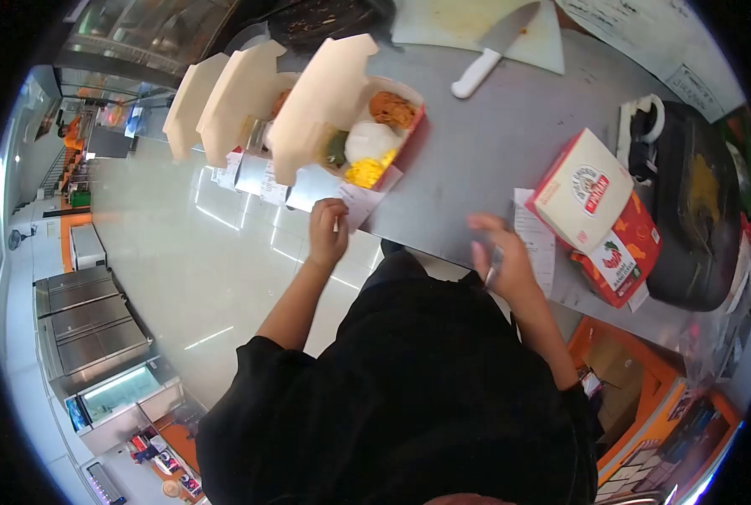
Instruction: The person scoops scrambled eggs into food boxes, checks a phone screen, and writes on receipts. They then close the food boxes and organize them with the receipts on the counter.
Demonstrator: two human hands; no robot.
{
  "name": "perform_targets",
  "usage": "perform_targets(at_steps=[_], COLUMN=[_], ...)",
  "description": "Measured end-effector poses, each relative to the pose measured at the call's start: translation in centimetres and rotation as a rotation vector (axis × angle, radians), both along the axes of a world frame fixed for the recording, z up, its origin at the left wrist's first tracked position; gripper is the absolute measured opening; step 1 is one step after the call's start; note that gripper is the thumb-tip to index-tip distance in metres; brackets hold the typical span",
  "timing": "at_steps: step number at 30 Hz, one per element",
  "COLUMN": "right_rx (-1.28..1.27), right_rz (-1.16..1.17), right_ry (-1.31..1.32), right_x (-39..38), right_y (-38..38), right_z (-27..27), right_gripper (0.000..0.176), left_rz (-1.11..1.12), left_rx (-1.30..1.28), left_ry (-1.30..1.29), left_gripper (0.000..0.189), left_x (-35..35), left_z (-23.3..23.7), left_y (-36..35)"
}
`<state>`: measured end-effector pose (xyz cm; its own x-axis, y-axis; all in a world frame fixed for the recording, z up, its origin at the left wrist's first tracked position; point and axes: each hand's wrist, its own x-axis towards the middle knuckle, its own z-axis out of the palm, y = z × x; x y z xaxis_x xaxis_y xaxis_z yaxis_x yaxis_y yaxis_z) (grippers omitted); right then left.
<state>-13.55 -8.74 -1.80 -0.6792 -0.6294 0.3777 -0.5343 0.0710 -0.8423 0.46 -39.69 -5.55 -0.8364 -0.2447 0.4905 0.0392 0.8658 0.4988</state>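
Observation:
My left hand (329, 232) is at the counter's front edge, its fingers curled in at the side of a printed receipt (360, 202). That slip sticks out from under the nearest open meal box (321, 109), which holds white rice (370, 142), yellow scrambled egg (367, 171), something green and a piece of fried chicken (392, 110). Over the front edge on the other side, my right hand (506, 259) has its fingers apart and slightly blurred. Another receipt (535, 246) lies just beside it, partly under a closed red and cream meal box (593, 202).
Two more open boxes (237, 101) stand farther left with receipts (272, 185) below them. A white-handled knife (495, 50) rests on a cutting board (443, 29) at the back. On the right sits a black container (687, 219); an orange shelf unit (645, 404) is below.

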Motion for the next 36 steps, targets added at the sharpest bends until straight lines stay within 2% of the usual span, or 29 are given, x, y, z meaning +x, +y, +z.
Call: perform_targets(at_steps=[1,3,4,5,6,7,8,10,11,12,14,16,18,21,23,24,26,27,28,30,32,34,35,36], right_rx=[0.007,0.015,0.007,-0.003,0.016,0.005,-0.004,0.005,-0.015,-0.19,-0.198,-0.214,-0.107,-0.026,-0.112,-0.101,-0.198,-0.367,-0.536,-0.83,-0.688,-0.427,-0.427,-0.332], right_rz=[0.021,-0.047,-0.159,-0.277,-0.291,-0.388,-0.481,-0.516,-0.537,-0.516,-0.516,-0.52,-0.508,-0.432,-0.33,-0.336,-0.685,-0.663,-0.636,-0.671,-0.64,-0.7,-0.696,-0.6], right_ry=[-0.033,-0.166,-0.393,-0.617,-0.621,-0.536,-0.446,-0.537,-0.626,-0.626,-0.567,-0.511,-0.272,-0.323,-0.193,-0.197,-0.027,-0.226,-0.427,-0.544,-0.475,-0.32,-0.324,-0.503], right_x=[0.0,0.5,0.6,0.3,-0.1,-0.3,-0.2,-0.6,-0.9,-0.8,-1.9,-3.5,-6.3,-11.6,-13.6,-13.3,-11.0,-8.8,-6.3,-2.1,0.0,0.8,1.1,1.1], right_y=[-3.7,-10.3,-13.7,-16.5,-18.5,-20.1,-21.1,-21.0,-20.5,-19.9,-18.6,-17.5,-16.3,-14.6,-14.3,-13.0,-10.0,-9.3,-9.1,-11.8,-12.8,-13.2,-12.4,-11.5], right_z=[-0.6,-2.7,-2.7,-3.0,-3.8,-4.7,-5.5,-5.9,-6.0,-6.5,-7.0,-7.0,-6.3,-5.4,-4.0,-3.6,-2.2,-1.3,-0.6,-0.2,-2.6,-5.0,-5.7,-5.6], right_gripper=[0.038,0.047,0.049,0.05,0.05,0.048,0.045,0.043,0.041,0.04,0.039,0.037,0.036,0.038,0.026,0.026,0.028,0.035,0.05,0.053,0.049,0.037,0.037,0.029], left_rz=[-0.061,-0.157,-0.163,-0.271,-0.381,-0.393,-0.511,-0.718,-0.73,-0.774,-0.857,-0.872,-0.846,-0.787,-0.829,-0.807,-0.741,-0.741,-0.748,-0.759,-0.744,-0.725,-0.714,-0.704], left_rx=[-0.066,-0.123,-0.105,-0.149,-0.19,-0.164,-0.16,-0.187,-0.162,-0.192,-0.197,-0.139,-0.159,-0.155,-0.089,-0.157,-0.203,-0.195,-0.186,-0.16,-0.177,-0.196,-0.204,-0.212], left_ry=[-0.092,-0.202,-0.206,-0.224,-0.24,-0.244,-0.252,-0.301,-0.295,-0.338,-0.423,-0.434,-0.442,-0.479,-0.513,-0.54,-0.524,-0.527,-0.544,-0.619,-0.616,-0.613,-0.599,-0.583], left_gripper=[0.024,0.031,0.031,0.037,0.043,0.043,0.047,0.054,0.054,0.055,0.06,0.061,0.062,0.068,0.071,0.072,0.074,0.074,0.072,0.073,0.072,0.072,0.071,0.071], left_x=[1.0,2.1,1.9,1.2,0.6,0.0,-0.7,-2.1,-2.6,-3.2,-3.9,-4.4,-5.4,-7.4,-8.0,-8.2,-8.1,-8.3,-8.5,-8.5,-8.4,-8.4,-8.4,-8.6], left_z=[-0.1,-0.8,-0.6,0.5,1.3,1.5,1.5,1.3,1.5,1.8,1.2,0.5,0.1,0.7,-0.3,0.1,0.4,0.3,0.2,-0.4,-0.6,-0.7,-0.8,-0.6], left_y=[-2.7,-6.7,-7.7,-8.4,-9.1,-9.7,-10.4,-11.2,-11.3,-11.1,-10.6,-8.8,-6.2,-3.0,-2.3,-2.2,-2.1,-2.0,-1.9,-1.5,-1.4,-1.2,-1.2,-1.1])
